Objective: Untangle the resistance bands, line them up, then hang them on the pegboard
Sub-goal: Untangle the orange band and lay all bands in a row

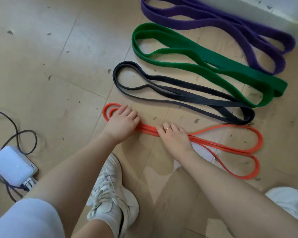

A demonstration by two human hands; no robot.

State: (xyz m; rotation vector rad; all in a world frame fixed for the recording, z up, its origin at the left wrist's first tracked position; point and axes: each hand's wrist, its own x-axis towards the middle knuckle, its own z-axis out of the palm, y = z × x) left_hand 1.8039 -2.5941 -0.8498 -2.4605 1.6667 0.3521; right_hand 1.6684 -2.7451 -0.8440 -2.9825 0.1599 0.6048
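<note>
Four folded resistance bands lie side by side on the beige floor. The purple band (213, 23) is farthest, then the green band (258, 76), then the black band (187, 93). Nearest me is the thin orange band (147, 130). My left hand (122, 121) grips the orange band close to its left looped end, fingers curled over the strands. My right hand (172, 136), with a ring on it, holds the same band at its middle, where the strands bunch together. To the right the orange band spreads into two loops. No pegboard is in view.
A white power adapter (12, 165) with dark cables lies on the floor at the left. My white sneakers (110, 194) (291, 201) stand just below the orange band. A white wall base (282, 9) runs behind the purple band.
</note>
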